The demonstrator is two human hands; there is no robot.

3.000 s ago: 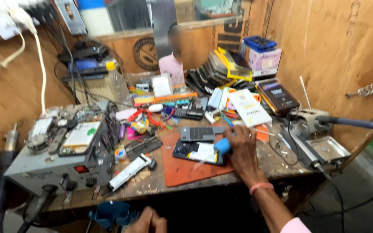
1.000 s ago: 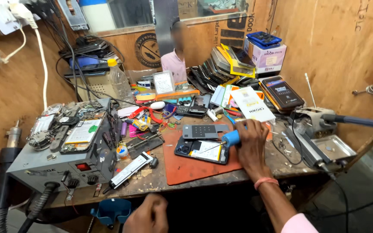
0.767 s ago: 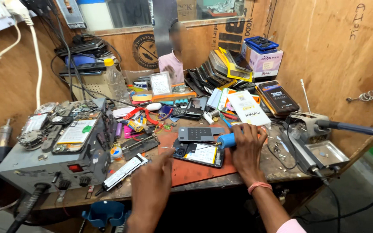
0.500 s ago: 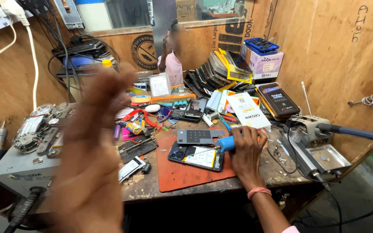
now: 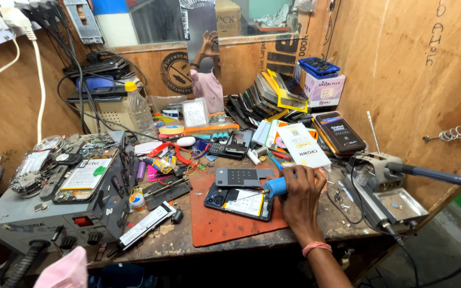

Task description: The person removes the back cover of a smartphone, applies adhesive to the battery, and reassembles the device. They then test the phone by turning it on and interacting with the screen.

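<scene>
My right hand (image 5: 301, 194) grips a blue-handled tool (image 5: 276, 186) whose thin metal tip points left onto an opened black phone (image 5: 238, 201). The phone lies face down on a red work mat (image 5: 214, 224) with its white battery showing. A grey phone back plate (image 5: 239, 176) lies just behind it on the mat. My left hand is out of direct view. A pink sleeve (image 5: 65, 272) shows at the bottom left, and the mirror (image 5: 209, 45) at the back reflects a raised hand near the head.
A grey bench power unit (image 5: 49, 213) piled with phone parts stands at left, cables hanging above it. A tool holder (image 5: 372, 165) and metal tray (image 5: 401, 201) sit at right. Stacked phones (image 5: 262, 96), boxes, a plastic bottle (image 5: 137, 109) and small tools crowd the back.
My left hand rose from under the bench edge, swept blurred across the view, and has gone up out of sight. My right hand stays on the tool over the phone.
</scene>
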